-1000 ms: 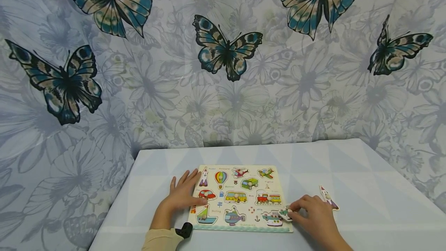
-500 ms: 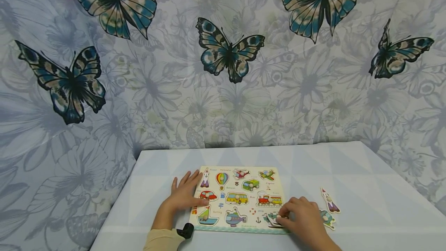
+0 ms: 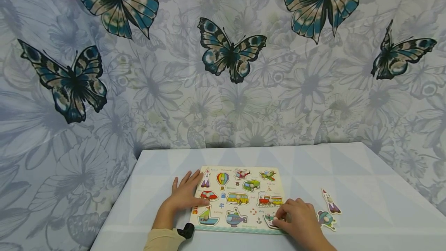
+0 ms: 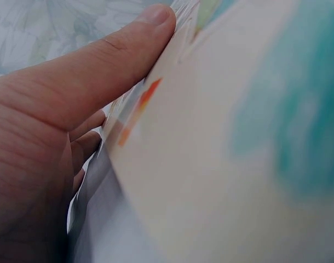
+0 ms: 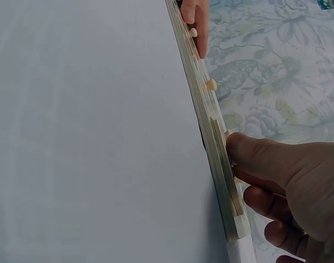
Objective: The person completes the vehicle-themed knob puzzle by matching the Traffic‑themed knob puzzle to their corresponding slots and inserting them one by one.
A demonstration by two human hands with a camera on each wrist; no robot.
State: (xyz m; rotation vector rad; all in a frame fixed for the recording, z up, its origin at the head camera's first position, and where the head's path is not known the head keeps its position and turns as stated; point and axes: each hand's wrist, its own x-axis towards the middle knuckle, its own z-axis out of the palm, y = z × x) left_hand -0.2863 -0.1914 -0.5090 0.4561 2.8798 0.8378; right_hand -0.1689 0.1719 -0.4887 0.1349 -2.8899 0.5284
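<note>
A cream puzzle board (image 3: 256, 171) with knobbed vehicle pieces lies on the table. My left hand (image 3: 184, 195) rests at its left edge, fingers spread and straight, thumb over the surface. In the left wrist view the thumb (image 4: 112, 63) lies along the board's edge. My right hand (image 3: 302, 219) pinches the knob of a ship piece (image 3: 269, 220) between thumb and fingers at the board's lower right corner. The right wrist view shows this piece (image 5: 224, 164) tilted slightly over the board, its near end raised. My fingers hide part of the ship.
On the table (image 3: 376, 204), right of the board, lie a rocket piece (image 3: 331, 201) and a rounded blue-green piece (image 3: 326, 220), close beside my right hand. A balloon, bus (image 3: 238, 198), train and other pieces sit on the board. A butterfly-print cloth (image 3: 231, 119) hangs behind.
My right hand has moved left with the ship piece, from the board's right edge to over the corner picture. The blue-green piece has come into view. My left hand stays put.
</note>
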